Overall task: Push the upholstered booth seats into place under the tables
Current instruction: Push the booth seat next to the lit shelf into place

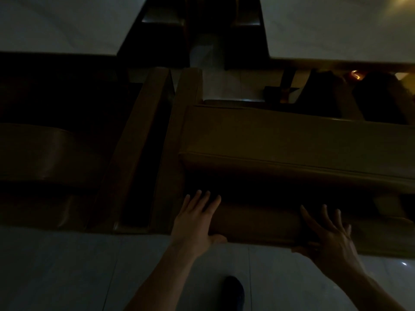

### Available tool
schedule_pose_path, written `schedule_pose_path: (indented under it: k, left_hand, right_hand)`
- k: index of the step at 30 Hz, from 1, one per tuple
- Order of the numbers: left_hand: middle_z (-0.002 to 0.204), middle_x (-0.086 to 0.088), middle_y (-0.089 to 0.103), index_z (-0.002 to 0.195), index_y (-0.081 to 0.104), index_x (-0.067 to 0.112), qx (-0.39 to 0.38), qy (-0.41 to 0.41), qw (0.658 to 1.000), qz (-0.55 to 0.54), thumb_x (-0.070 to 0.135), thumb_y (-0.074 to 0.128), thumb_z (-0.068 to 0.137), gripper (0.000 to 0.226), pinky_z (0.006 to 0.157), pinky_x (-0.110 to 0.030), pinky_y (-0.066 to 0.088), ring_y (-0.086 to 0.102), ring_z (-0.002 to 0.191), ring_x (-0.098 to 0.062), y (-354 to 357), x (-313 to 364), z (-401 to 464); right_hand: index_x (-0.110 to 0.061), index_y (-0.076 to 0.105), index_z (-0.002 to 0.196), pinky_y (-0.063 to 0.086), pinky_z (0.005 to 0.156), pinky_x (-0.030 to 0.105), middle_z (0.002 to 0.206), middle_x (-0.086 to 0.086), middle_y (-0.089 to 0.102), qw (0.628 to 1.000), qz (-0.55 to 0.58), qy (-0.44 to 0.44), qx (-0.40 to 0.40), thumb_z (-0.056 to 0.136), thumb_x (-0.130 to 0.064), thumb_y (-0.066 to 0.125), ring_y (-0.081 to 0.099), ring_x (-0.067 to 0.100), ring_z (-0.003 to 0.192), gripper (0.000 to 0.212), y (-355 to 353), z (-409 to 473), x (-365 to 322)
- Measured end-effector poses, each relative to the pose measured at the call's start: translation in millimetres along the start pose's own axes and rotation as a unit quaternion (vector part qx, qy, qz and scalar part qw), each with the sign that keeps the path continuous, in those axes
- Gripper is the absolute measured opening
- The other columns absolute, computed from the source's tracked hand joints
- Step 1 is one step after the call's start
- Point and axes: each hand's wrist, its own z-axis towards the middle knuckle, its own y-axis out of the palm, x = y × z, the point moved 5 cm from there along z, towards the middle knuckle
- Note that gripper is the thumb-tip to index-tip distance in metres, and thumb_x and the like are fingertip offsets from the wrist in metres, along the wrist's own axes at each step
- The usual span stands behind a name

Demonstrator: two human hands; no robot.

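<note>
dim light, looking down from above at the booth seat (292,140), brown upholstered, standing on the pale tiled floor (67,265) with its backrest top toward me. both my hands are on the near upper edge of the backrest: left hand (197,223) lies flat with fingers spread over the top and the thumb hooked under the near edge; right hand (330,234) is also spread, fingers splayed over the top, thumb below the edge, palm partly lifted so i judge contact is mostly at the fingers and heel. neither hand is closed round anything; this is a pushing placement, not a lift. reason for the placement, as i judge it: palms set apart along the back edge give an even shove so the seat goes straight and does not slew. the seat lies directly beyond my hands, running far and right; its cushion front points toward the right table (336,25), whose near edge overhangs the space just beyond the seat. a second table (56,21) is at far left, with another seat (45,153) beside it, curved backrest visible, separated from my seat by two upright side panels and a dark gap. my shoe (233,290) is on the floor between my arms, near the seat base. the seat front appears short of the table edge, so the push is not finished. cannot tell in this light what sits under the right table.
</note>
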Motion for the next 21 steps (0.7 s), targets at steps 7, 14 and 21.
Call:
schedule_pose_path:
  k: [7, 14, 21]
  left_hand:
    - [0.161, -0.001, 0.025, 0.154, 0.022, 0.034, 0.028, 0.01, 1.0, -0.011, 0.076, 0.065, 0.069, 0.105, 0.122, -0.044, 0.007, 0.013, 0.15, -0.023, 6, -1, 9]
    - [0.162, -0.002, 0.023, 0.154, 0.022, 0.033, 0.011, -0.001, 1.0, -0.018, 0.073, 0.067, 0.07, 0.104, 0.122, -0.044, 0.004, 0.011, 0.15, -0.023, 4, 2, 19]
    - [0.163, -0.002, 0.018, 0.155, 0.017, 0.033, -0.006, -0.011, 1.0, -0.007, 0.073, 0.066, 0.071, 0.105, 0.122, -0.043, 0.0, 0.006, 0.151, -0.023, 1, 7, 17]
  right_hand:
    - [-0.049, -0.019, 0.146, -0.003, 0.117, 0.065, 0.163, 0.01, -0.018, 1.0, -0.007, -0.014, 0.001, 0.075, -0.071, 0.063, -0.024, 0.043, 0.145, 0.111, -11, 3, -5]
    - [-0.046, -0.011, 0.151, -0.003, 0.117, 0.065, 0.165, 0.013, -0.011, 0.999, -0.002, -0.025, 0.036, 0.075, -0.069, 0.065, -0.02, 0.043, 0.146, 0.11, -18, 8, -5]
    - [-0.045, -0.006, 0.153, 0.001, 0.117, 0.067, 0.165, 0.015, -0.006, 0.999, -0.007, -0.027, 0.041, 0.074, -0.069, 0.067, -0.016, 0.045, 0.147, 0.11, -16, 11, -4]
